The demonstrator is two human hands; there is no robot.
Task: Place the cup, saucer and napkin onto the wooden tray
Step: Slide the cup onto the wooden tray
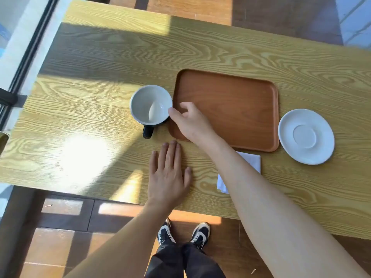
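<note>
A cup [150,105], white inside and black outside with a black handle, stands upright on the table just left of the wooden tray [241,109]. My right hand [190,121] reaches across the tray's left edge; its thumb and fingertips touch the cup's right rim, with no closed grip visible. My left hand [169,173] lies flat and open on the table near the front edge. A white saucer [306,136] sits right of the tray. A white napkin [251,160] lies in front of the tray, partly hidden under my right forearm. The tray holds nothing.
The light wooden table [100,77] has its front edge close to my body, with my legs and shoes below it. A window frame runs along the far left. Bright sun patches fall on the table's left half.
</note>
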